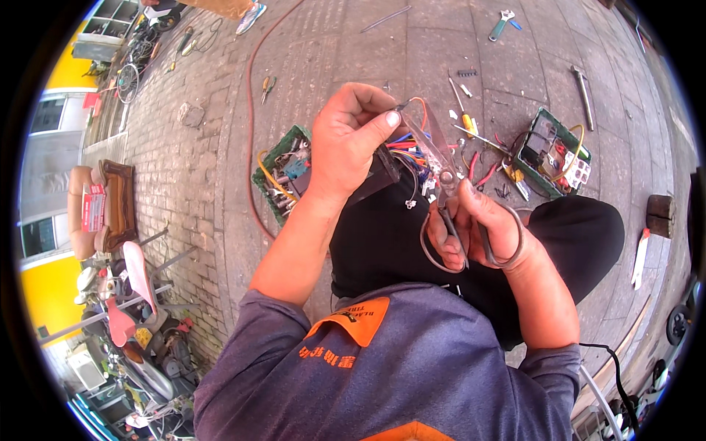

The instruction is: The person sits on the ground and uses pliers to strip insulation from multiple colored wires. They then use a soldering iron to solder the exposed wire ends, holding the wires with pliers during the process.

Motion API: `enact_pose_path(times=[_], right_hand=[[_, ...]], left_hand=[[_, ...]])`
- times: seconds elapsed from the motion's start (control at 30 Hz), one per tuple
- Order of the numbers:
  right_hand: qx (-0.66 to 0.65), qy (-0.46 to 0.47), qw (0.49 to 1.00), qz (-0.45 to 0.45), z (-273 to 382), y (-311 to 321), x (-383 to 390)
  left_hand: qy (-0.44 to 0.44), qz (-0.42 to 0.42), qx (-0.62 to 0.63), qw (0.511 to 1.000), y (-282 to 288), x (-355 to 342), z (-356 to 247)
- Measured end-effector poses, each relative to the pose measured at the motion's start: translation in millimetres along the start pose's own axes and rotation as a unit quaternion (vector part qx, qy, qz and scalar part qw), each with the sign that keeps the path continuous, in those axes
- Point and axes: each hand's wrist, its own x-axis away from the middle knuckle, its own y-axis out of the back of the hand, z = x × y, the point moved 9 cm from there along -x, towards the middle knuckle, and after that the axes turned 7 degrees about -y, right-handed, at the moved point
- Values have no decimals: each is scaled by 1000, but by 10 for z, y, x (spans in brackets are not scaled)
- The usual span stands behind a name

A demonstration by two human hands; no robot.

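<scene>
My left hand (346, 140) pinches a thin wire (422, 103) between thumb and forefinger; its orange-red length loops out past the fingertips. In my right hand (491, 224) is a large pair of metal scissors (445, 175), fingers and thumb through the handle loops. The blades stand apart and point up toward the wire beside my left thumb; whether they touch it I cannot tell. Below my left hand, a black box-like part (376, 178) lies at my lap, partly hidden by the wrist. A bundle of coloured wires (409, 152) with white connectors spreads out beside it.
Green crates of parts flank me, one at left (259, 178) and one at right (543, 120). On the paving lie a yellow screwdriver (468, 123), red-handled pliers (485, 175), a hammer (583, 95) and an adjustable wrench (501, 28). A red hose (249, 110) runs along the left. Another person's shoe (251, 18) shows far off.
</scene>
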Motion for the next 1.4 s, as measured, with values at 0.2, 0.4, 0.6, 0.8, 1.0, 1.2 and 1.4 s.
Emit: enact_pose_path(times=[0.2, 0.4, 0.6, 0.8, 1.0, 1.2, 1.4], right_hand=[[63, -5, 997, -50, 15, 33, 6], [38, 34, 999, -7, 61, 20, -74], [82, 96, 988, -87, 209, 40, -30], [395, 125, 844, -341, 657, 181, 262], [311, 231, 823, -414, 800, 316, 358], [302, 295, 816, -395, 907, 210, 349], [299, 287, 819, -397, 844, 214, 311]], left_hand=[[16, 5, 24, 1000, 34, -17, 19], [38, 40, 40, 998, -53, -15, 69], [35, 3, 45, 998, -93, 10, 27], [70, 40, 2, 997, -144, -1, 74], [92, 87, -6, 992, -210, 17, 95], [117, 157, -11, 981, -376, 105, 15], [165, 144, 91, 972, -505, 208, 53]])
